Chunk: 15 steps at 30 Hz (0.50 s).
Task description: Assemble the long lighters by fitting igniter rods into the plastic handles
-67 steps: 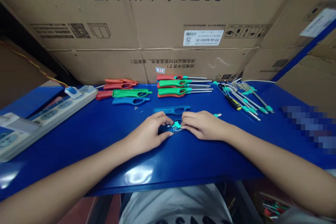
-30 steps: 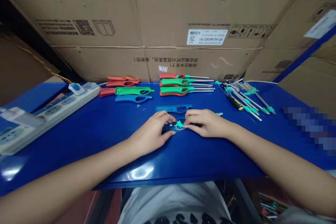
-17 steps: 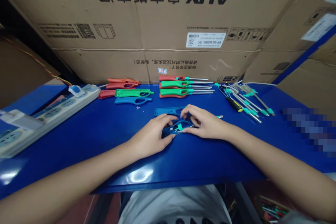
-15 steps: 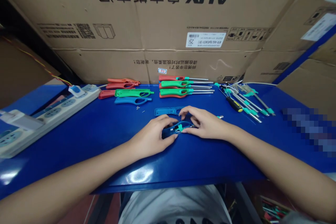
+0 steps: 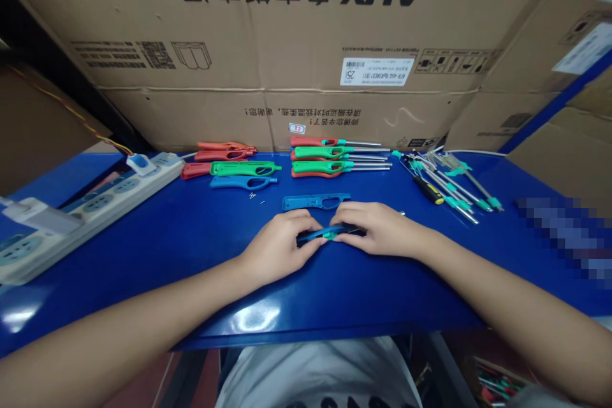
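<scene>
Between my two hands is a blue lighter shell half point(image 5: 313, 235) with a green trigger piece point(image 5: 329, 235) at its lower edge. My left hand point(image 5: 282, 241) pinches its left end between thumb and fingers. My right hand point(image 5: 375, 227) grips the other end, and a metal tube tip point(image 5: 402, 213) shows past its knuckles. Much of the lighter is hidden by my fingers. Just behind it lies a second blue shell half point(image 5: 315, 201), flat on the blue table point(image 5: 306, 299).
Several assembled lighters point(image 5: 320, 169) lie at the back, with coloured shell halves point(image 5: 246, 169) to their left. Small screws point(image 5: 252, 195) sit nearby. A screwdriver point(image 5: 428, 190) rests by the metal tubes point(image 5: 454, 185). A power strip point(image 5: 98, 207) runs along the left; cardboard point(image 5: 268, 76) stands behind.
Both hands have closed in on the blue lighter, which is now tipped so its inner parts show less. My right fingers have come down off the second shell half.
</scene>
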Available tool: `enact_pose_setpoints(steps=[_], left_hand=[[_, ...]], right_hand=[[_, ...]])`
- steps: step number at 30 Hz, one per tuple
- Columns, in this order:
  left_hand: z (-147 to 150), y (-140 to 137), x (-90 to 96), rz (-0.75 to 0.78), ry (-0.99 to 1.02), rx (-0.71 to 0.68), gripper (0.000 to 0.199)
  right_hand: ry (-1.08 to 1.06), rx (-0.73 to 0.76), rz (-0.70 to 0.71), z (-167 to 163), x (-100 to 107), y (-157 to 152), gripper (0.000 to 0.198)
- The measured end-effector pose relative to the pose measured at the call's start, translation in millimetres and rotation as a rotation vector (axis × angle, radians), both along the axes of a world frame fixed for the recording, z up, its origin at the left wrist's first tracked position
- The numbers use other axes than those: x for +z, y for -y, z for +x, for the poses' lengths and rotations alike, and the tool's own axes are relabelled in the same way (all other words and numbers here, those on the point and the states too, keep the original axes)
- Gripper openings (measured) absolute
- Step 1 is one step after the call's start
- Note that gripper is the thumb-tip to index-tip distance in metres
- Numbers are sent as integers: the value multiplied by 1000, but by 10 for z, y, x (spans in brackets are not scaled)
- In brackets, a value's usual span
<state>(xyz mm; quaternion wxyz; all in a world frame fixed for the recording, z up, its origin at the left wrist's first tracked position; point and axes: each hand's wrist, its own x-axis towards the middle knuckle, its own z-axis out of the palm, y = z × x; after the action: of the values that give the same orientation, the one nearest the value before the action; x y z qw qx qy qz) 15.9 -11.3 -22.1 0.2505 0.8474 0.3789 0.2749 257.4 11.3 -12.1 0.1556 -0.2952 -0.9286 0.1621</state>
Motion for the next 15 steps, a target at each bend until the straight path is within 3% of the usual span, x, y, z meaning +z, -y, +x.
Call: enact_pose_setpoints(steps=[6, 15], left_hand=[[-27, -15, -5, 5, -3, 7, 9], [-68, -60, 26, 24, 6, -45, 13]], right_hand=[[63, 5, 88, 13, -5, 2, 16], [56, 0, 72, 56, 20, -44, 19]])
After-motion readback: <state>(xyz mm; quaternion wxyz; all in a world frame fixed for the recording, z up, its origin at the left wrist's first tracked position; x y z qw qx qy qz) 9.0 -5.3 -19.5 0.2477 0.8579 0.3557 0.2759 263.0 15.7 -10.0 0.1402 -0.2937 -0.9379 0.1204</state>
